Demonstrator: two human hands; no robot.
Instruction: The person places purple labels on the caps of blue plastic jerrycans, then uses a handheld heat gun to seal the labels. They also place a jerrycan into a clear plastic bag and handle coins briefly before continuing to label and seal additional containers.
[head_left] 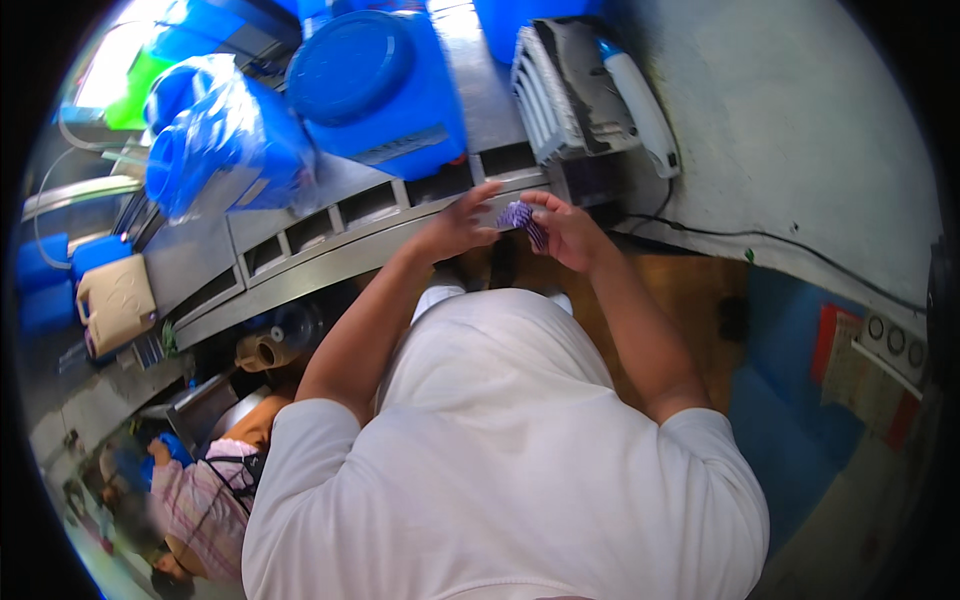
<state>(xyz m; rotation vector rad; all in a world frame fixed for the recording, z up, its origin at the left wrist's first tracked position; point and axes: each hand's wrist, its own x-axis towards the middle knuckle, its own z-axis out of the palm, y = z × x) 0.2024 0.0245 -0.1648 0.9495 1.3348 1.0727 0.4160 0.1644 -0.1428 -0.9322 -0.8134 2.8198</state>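
A small, crumpled purple-and-white patterned piece (518, 216), thin like film or cloth, is pinched in the fingers of my right hand (568, 234). Its lower part hangs in dark and light stripes; I cannot make out its exact kind. Just left of it is my left hand (455, 228), its fingers apart and slightly blurred, the tips close to the piece without a clear grip on it. Both hands are held in front of me near the edge of a metal counter (350, 238) with rectangular openings along its front.
On the counter stand a big blue container with a round lid (385, 100) and blue containers in clear plastic (235, 140). A white handheld device (640, 110) hangs by a slotted box (575, 95). A black cable (770, 238) runs along the right wall. Other people (215, 490) are at lower left.
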